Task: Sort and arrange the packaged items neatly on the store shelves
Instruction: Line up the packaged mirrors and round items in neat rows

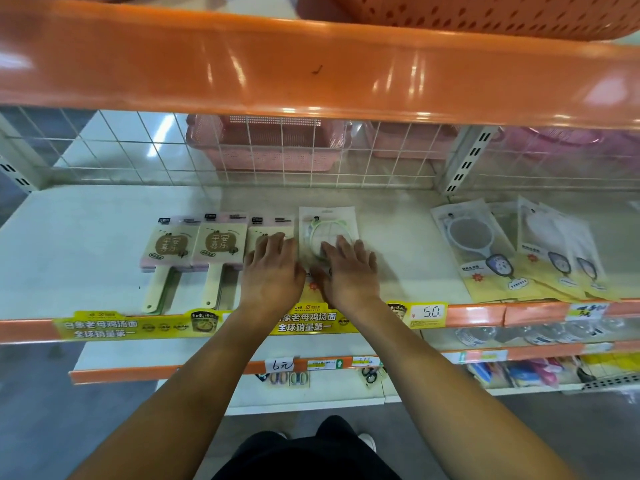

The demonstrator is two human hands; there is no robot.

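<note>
On the white shelf (86, 244) lie three packaged paddle-shaped items with brown labels: one (168, 247), a second (218, 245) and a third (268, 226) partly under my left hand (272, 268). Right of them lies a clear packet with a green-rimmed round item (327, 223). My right hand (349, 268) rests flat on that packet, fingers spread. My left hand lies flat on the third paddle pack, touching the packet's left edge. Neither hand grips anything.
Several overlapping packets of round handled items (519, 251) lie at the shelf's right. Pink baskets (266, 143) sit behind a white wire grid. An orange shelf edge (311, 71) hangs overhead. Lower shelves hold small goods and price tags (427, 312).
</note>
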